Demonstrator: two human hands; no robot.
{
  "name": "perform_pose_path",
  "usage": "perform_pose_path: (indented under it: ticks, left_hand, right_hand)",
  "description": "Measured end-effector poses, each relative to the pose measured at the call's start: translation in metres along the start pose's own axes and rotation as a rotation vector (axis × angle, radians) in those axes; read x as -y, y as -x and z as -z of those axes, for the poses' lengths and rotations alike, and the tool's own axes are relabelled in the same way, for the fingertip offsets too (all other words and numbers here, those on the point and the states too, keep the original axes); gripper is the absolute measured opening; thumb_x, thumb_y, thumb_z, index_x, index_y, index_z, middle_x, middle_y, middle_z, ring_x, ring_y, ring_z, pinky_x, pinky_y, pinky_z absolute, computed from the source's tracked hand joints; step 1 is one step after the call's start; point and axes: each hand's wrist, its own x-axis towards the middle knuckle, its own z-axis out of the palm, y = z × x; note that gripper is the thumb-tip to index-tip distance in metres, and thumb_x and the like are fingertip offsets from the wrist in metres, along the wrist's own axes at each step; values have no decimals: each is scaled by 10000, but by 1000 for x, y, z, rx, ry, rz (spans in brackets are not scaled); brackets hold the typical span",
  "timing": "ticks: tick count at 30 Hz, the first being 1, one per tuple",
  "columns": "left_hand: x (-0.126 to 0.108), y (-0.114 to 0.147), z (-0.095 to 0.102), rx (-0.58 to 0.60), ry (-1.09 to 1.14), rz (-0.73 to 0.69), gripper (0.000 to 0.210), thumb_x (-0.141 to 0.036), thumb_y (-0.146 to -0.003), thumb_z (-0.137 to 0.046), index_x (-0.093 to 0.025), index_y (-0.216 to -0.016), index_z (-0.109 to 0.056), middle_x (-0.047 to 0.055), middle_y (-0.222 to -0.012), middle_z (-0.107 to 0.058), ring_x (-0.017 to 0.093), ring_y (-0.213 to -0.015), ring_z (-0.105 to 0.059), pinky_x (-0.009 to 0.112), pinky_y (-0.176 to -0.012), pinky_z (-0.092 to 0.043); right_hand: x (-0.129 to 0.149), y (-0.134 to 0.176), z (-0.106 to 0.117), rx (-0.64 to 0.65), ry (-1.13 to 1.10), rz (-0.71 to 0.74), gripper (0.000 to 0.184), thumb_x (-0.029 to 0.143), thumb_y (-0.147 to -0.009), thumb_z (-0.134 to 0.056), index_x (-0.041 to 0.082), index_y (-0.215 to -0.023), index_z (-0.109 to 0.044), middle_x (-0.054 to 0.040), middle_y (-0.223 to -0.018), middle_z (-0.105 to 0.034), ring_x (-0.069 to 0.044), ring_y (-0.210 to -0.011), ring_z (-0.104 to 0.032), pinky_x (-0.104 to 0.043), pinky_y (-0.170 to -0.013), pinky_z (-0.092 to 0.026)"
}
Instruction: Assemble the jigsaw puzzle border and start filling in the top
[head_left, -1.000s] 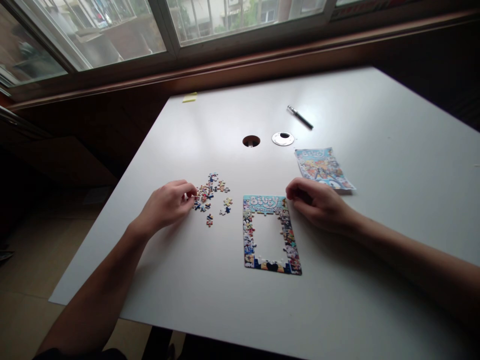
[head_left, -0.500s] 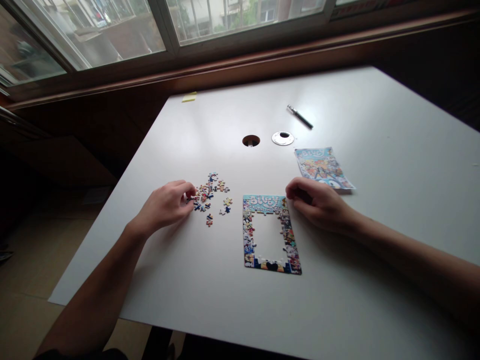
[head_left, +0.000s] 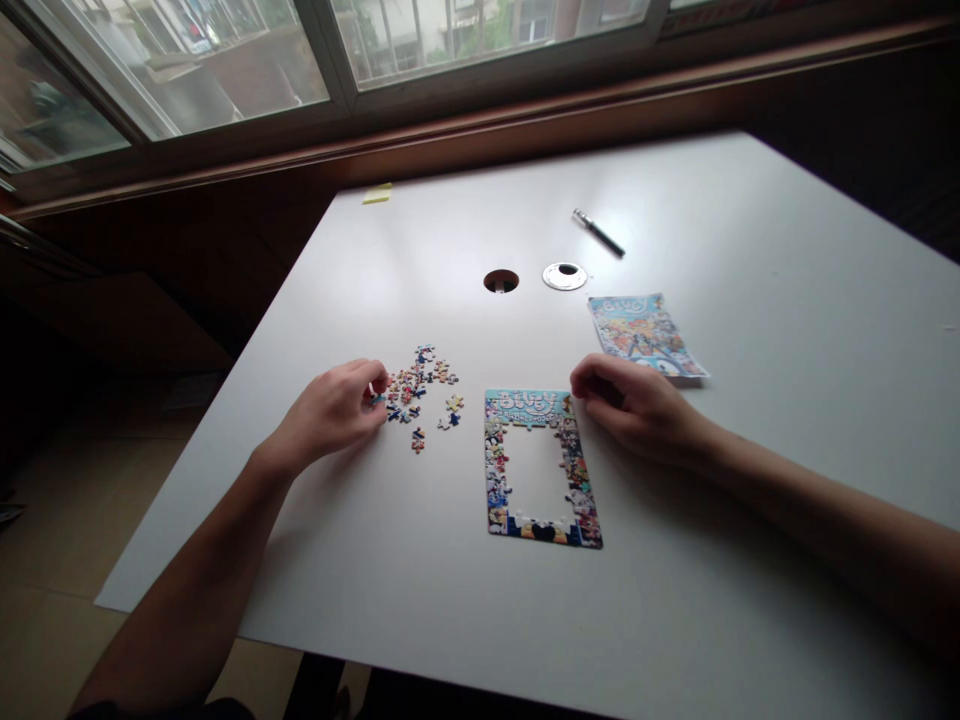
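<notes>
A jigsaw puzzle frame [head_left: 496,480] lies flat on the white table, its border filled with colourful pieces around a bare white middle. To its left is a loose heap of small puzzle pieces [head_left: 409,385]. At the heap's left edge, my left hand [head_left: 339,405] has its thumb and index finger curled around what looks like a small teal-edged puzzle piece, mostly covered by the fingers. My right hand [head_left: 634,405] rests with loosely curled fingers by the frame's upper right corner, seemingly touching its edge. I see nothing in it, though its palm side is dark.
A printed picture sheet [head_left: 645,332] lies just beyond my right hand. Farther back are a black pen [head_left: 598,233], a round grommet cover [head_left: 565,276] and an open cable hole [head_left: 501,281]. A yellow sticky note [head_left: 377,193] sits at the table's far left corner, below the window.
</notes>
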Motion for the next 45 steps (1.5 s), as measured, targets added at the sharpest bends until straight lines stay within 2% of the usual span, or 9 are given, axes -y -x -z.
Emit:
perform_pose_path:
  ticks: [12, 21, 25, 29, 32, 38, 45]
  left_hand:
    - [-2, 0, 4, 72, 28, -13, 100, -151, -764, -544, -209, -846, -544, 8, -838, -598, 174, -779, -556, 275, -705, -423]
    - [0, 1, 2, 42, 66, -44, 132, -92, -750, -544, -198, -824, -513, -5, -821, -555, 140, -718, -512, 261, -657, -407]
    - [1, 0, 1, -8, 134, -121, 104, -80, -795, -555, -182, -811, -545, 10, -877, -566, 115, -707, -524, 247, -644, -439]
    - [2, -3, -2, -180, 166, -218, 91, -117, -875, -580, -173, -862, -652, 38, -986, -628, 115, -774, -590, 245, -706, -507]
    - [2, -4, -6, -275, 156, -228, 104, -155, -914, -598, -178, -914, -700, 46, -1037, -677, 134, -856, -646, 254, -771, -545]
    - [2, -5, -10, -301, 170, -247, 113, -156, -914, -625, -176, -972, -720, 51, -1086, -716, 166, -978, -686, 278, -898, -565]
    - [1, -6, -8, -314, 178, -274, 81, -147, -895, -652, -174, -931, -718, 57, -1026, -701, 162, -920, -680, 279, -829, -581]
  right_hand:
    - [-1, 0, 0, 2, 1, 2, 178, 81, -770, -524, 231, -865, -547, -1, -779, -554, -154, -674, -498, -310, -621, -407]
    - [0, 0, 0, 4, 2, 1, 182, 79, -773, -524, 234, -866, -546, 4, -778, -550, -148, -665, -489, -305, -613, -409]
    - [-1, 1, 0, 3, 4, 2, 183, 77, -773, -525, 231, -870, -547, 2, -782, -551, -149, -671, -492, -305, -615, -406]
    - [-1, 1, 0, 5, 4, 2, 178, 82, -772, -527, 231, -867, -548, 0, -788, -557, -151, -675, -499, -306, -619, -406]
    - [-1, 1, 0, 2, 4, 2, 176, 85, -771, -527, 232, -866, -548, 0, -790, -560, -152, -679, -503, -304, -623, -407]
    - [0, 0, 0, 4, 8, 3, 170, 87, -773, -523, 231, -862, -546, 2, -776, -548, -148, -669, -493, -298, -616, -406]
    - [1, 0, 0, 2, 10, 0, 170, 86, -775, -527, 229, -865, -545, -1, -782, -553, -150, -671, -492, -300, -617, -406]
